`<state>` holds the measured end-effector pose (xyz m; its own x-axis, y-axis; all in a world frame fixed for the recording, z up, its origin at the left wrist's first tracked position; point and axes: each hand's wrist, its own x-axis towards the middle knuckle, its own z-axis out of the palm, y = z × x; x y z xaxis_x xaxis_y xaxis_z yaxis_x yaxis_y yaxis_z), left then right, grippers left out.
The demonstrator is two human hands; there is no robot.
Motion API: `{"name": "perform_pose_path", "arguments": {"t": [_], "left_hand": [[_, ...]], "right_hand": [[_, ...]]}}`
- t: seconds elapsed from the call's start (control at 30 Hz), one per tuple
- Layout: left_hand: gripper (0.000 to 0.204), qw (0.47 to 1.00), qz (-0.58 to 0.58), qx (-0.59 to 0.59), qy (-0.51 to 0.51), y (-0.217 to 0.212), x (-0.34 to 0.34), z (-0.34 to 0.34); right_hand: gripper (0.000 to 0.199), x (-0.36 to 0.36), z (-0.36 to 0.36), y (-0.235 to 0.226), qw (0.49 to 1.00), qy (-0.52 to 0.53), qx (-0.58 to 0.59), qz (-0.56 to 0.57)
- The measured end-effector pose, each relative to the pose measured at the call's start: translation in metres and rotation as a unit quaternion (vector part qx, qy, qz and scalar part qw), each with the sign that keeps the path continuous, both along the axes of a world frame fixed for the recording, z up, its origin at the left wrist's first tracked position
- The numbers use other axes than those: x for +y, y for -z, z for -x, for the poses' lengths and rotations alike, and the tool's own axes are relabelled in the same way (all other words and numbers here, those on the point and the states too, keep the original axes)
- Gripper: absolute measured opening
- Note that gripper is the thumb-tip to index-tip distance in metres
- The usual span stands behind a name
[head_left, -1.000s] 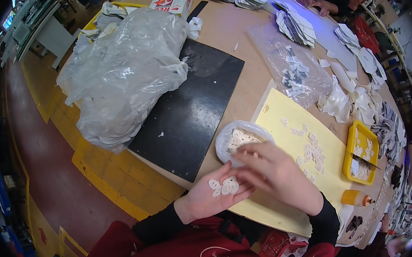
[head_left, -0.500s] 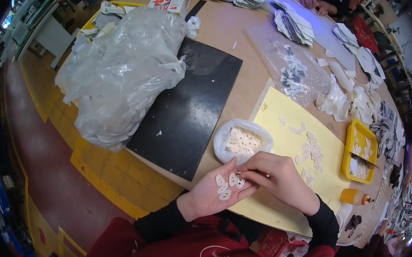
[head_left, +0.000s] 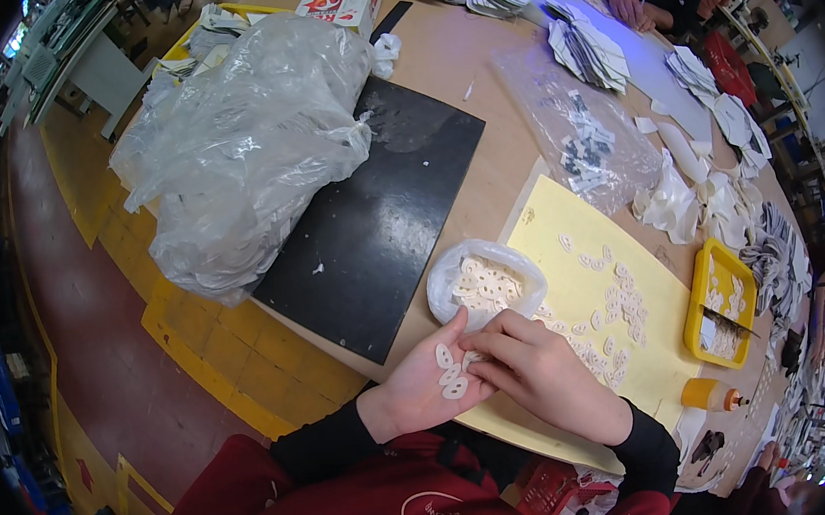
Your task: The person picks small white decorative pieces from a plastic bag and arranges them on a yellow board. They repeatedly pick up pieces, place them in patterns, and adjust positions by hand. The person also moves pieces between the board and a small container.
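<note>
Head view: several small white flat pieces are being cradled in the upturned palm of the left hand, fingers loosely cupped beneath them, at the near edge of the table. The pieces are being touched by the right hand, its fingertips drawn narrowly together over them; whether one is being pinched cannot be told. Just beyond the hands, a small clear bag of like pieces is lying open. To its right, more pieces are being kept scattered on a yellow sheet. Farther left, a black mat and a large clear plastic bag are resting. A yellow tray is sitting at the far right.
</note>
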<state>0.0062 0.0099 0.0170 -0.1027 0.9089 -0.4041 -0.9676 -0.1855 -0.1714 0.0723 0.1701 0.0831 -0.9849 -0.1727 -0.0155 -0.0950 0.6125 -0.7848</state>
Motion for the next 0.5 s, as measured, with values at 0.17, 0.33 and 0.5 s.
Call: {"name": "perform_pose_path", "arguments": {"t": [0.17, 0.33, 0.5], "left_hand": [[0.06, 0.986, -0.163, -0.018, -0.041, 0.025, -0.005, -0.004], [0.065, 0.997, -0.077, 0.01, -0.003, 0.007, -0.001, 0.0], [0.065, 0.999, -0.025, 0.043, 0.015, 0.0, -0.007, 0.0]], "right_hand": [[0.019, 0.007, 0.006, -0.002, 0.997, 0.016, -0.04, 0.056], [0.016, 0.018, 0.019, -0.012, 0.993, 0.107, -0.024, 0.051], [0.03, 0.018, 0.024, -0.021, 0.993, 0.112, -0.027, 0.022]]}}
